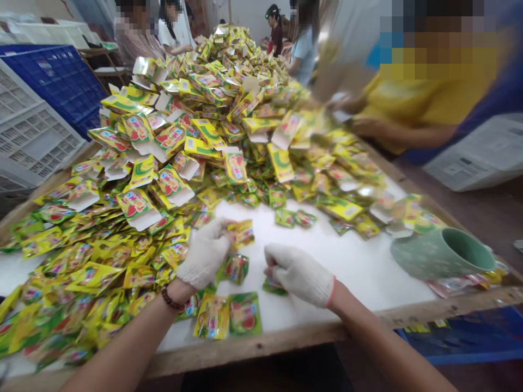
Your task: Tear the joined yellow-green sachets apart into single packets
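Both my hands wear white knit gloves above the white tabletop (310,321). Between thumb and fingers, my left hand (206,251) pinches a yellow sachet (242,234). My right hand (300,272) is curled closed over a green sachet (274,287), most of which its fingers hide. Just below my left hand lies another green sachet (237,268). Near the table's front edge a yellow sachet and a green sachet with a red melon print (244,314) lie side by side. To the left spreads a thick layer of yellow and green sachets (110,261).
A tall heap of yellow-green printed boxes (212,109), many with open flaps, covers the table's middle. A green cup (433,251) lies on its side at right. White and blue crates (36,120) stand at left. A co-worker in yellow (420,109) and several other people stand around the table.
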`<action>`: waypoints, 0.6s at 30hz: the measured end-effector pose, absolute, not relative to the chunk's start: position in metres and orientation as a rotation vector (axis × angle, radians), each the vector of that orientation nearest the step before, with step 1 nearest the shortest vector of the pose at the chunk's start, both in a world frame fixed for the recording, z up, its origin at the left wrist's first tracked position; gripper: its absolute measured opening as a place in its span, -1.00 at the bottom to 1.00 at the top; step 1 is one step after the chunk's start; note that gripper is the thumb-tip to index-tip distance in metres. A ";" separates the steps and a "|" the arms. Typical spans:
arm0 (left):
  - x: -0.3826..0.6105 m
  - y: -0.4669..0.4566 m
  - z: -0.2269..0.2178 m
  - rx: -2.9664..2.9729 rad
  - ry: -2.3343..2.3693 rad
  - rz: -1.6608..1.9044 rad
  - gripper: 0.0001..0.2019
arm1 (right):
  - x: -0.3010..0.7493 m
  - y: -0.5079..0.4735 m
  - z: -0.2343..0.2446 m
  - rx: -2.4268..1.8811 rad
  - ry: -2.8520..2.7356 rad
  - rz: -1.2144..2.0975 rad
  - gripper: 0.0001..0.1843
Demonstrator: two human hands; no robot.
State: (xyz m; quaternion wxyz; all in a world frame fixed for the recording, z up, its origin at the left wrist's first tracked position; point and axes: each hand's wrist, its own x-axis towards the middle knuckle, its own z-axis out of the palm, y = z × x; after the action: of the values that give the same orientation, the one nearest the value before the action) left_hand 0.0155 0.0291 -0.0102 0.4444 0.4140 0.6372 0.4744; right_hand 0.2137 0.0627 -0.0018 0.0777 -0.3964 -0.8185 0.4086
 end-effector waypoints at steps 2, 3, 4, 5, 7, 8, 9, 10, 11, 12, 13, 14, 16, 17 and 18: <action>0.020 0.025 -0.006 1.090 1.503 1.022 -0.79 | 0.214 0.068 0.009 -1.079 -2.352 1.240 -0.83; 0.023 0.022 -0.004 1.094 1.417 0.945 -0.78 | 0.214 0.072 0.014 -1.024 -2.345 1.202 -0.85; 0.026 0.020 -0.002 1.079 1.309 0.881 -0.75 | 0.212 0.075 0.017 -0.983 -2.355 1.161 -0.87; 0.029 0.018 0.000 1.046 1.198 0.839 -0.72 | 0.209 0.079 0.018 -0.956 -2.364 1.136 -0.88; 0.035 0.016 0.002 0.974 1.046 0.821 -0.66 | 0.203 0.084 0.016 -0.925 -2.314 1.147 -0.83; 0.037 0.015 0.002 0.945 1.037 0.840 -0.64 | 0.200 0.085 0.012 -0.922 -2.235 1.173 -0.78; 0.038 0.015 0.002 0.919 1.065 0.865 -0.62 | 0.198 0.086 0.009 -0.928 -2.122 1.201 -0.77; 0.039 0.016 0.002 0.896 1.117 0.895 -0.60 | 0.197 0.085 0.005 -0.941 -2.001 1.223 -0.78; 0.039 0.017 0.002 0.880 1.176 0.924 -0.59 | 0.197 0.085 0.001 -0.958 -1.890 1.228 -0.82; 0.038 0.018 0.002 0.868 1.230 0.959 -0.57 | 0.198 0.084 -0.001 -0.978 -1.807 1.220 -0.84; 0.037 0.019 0.002 0.859 1.273 1.003 -0.57 | 0.199 0.084 -0.003 -1.002 -1.759 1.207 -0.83; 0.035 0.020 0.001 0.853 1.298 1.051 -0.57 | 0.201 0.083 -0.005 -1.027 -1.746 1.196 -0.80; 0.031 0.022 0.001 0.846 1.323 1.123 -0.59 | 0.205 0.082 -0.006 -1.080 -1.793 1.198 -0.72; 0.030 0.022 0.000 0.846 1.330 1.144 -0.60 | 0.206 0.082 -0.006 -1.106 -1.835 1.225 -0.70; 0.028 0.023 0.000 0.851 1.339 1.152 -0.60 | 0.206 0.082 -0.006 -1.128 -1.878 1.262 -0.69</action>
State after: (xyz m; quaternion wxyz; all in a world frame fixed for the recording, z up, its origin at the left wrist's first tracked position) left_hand 0.0285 0.0225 -0.0002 0.5568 0.3607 0.5671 0.4881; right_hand 0.2062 0.0821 -0.0062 0.3018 -0.4253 -0.7083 0.4758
